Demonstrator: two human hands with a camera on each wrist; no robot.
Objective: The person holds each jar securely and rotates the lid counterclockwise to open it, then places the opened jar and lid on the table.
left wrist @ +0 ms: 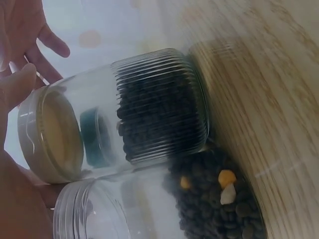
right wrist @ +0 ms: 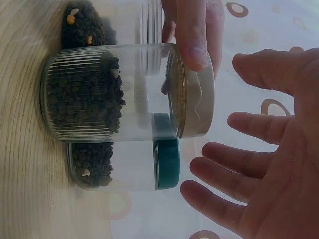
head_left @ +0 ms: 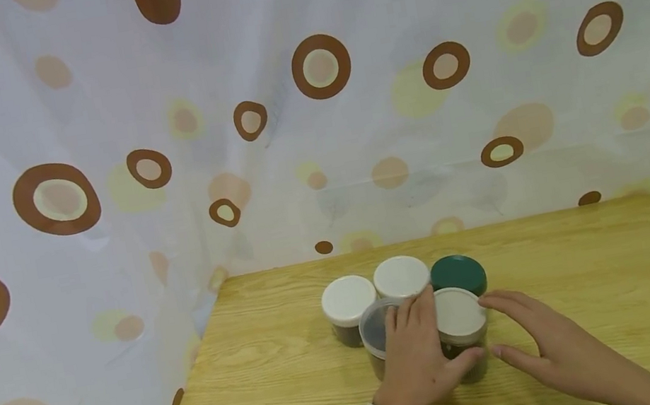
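Note:
Several clear jars of dark pellets stand close together on the table. My left hand (head_left: 418,359) grips the beige-lidded jar (head_left: 460,316) at its lid, thumb on the front rim and fingers along the left side. That hand partly covers the jar with a see-through lid (head_left: 375,330). My right hand (head_left: 549,344) is just right of the beige lid, fingers spread and holding nothing. In the right wrist view, a gap shows between its fingertips and the lid (right wrist: 199,104). Behind stands the green-lidded jar (head_left: 458,275).
Two white-lidded jars, one at the left (head_left: 348,299) and one at the back (head_left: 400,276), belong to the same cluster. The wooden table (head_left: 601,271) extends right and left of it. A dotted curtain (head_left: 353,140) hangs behind and at the sides.

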